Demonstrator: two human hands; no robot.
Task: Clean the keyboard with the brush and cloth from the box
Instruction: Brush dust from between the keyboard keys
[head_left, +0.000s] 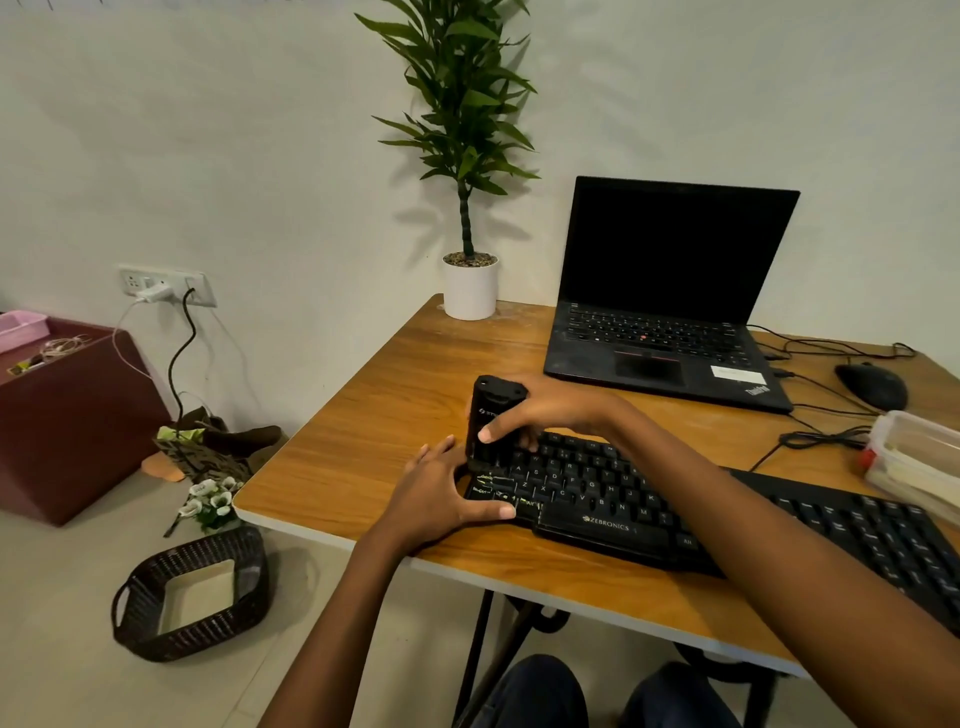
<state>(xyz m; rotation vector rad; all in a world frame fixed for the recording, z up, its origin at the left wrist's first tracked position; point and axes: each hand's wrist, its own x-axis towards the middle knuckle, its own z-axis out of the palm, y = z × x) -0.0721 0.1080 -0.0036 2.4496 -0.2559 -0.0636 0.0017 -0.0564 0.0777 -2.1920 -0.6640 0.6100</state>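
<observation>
A black Zebronics keyboard (623, 504) lies slanted near the front edge of the wooden table (374, 431). My right hand (550, 410) grips a black block-shaped brush (488, 410), held upright on the keyboard's far left keys; its bristles are hidden. My left hand (436, 499) rests against the keyboard's left end, fingers along the side and thumb stretched over the front corner. A clear plastic box (919, 457) with a red clasp and pale contents stands at the table's right edge. I cannot make out a cloth.
An open black laptop (670, 312) with a dark screen sits behind the keyboard, with a black mouse (872, 387) and cables to its right. A potted plant (470, 286) stands at the table's back left corner. A dark woven basket (192, 592) is on the floor at left.
</observation>
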